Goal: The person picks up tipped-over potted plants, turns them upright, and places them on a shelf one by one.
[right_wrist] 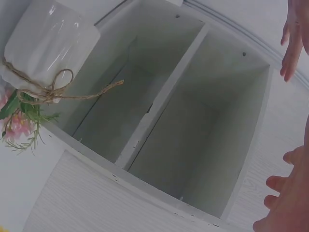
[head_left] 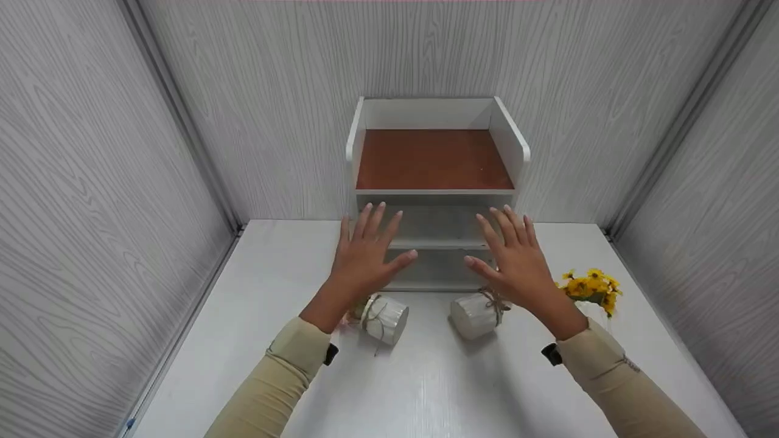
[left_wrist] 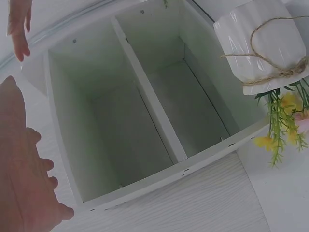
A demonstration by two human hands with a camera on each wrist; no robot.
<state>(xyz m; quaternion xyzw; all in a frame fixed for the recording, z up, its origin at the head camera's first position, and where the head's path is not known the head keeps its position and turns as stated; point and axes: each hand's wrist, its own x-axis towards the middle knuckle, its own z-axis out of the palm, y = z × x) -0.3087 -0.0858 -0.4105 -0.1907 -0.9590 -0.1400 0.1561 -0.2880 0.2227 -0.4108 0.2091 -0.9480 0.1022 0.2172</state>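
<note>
Both hands hang in the air before a small white shelf unit, palms down with fingers spread. In the head view my left hand is above a white flower pot tipped on its side, tied with twine. My right hand is above a second tipped white pot, also twine-tied. Neither hand holds anything. The left wrist view shows yellow and pink flowers coming out of the left pot; pink flowers come out of the right one in the right wrist view.
Yellow flowers in a white pot stand at the right, partly behind the right forearm. The shelf unit has a brown top with raised sides and two open compartments below. Grey wood-grain panels enclose the white table at back and sides.
</note>
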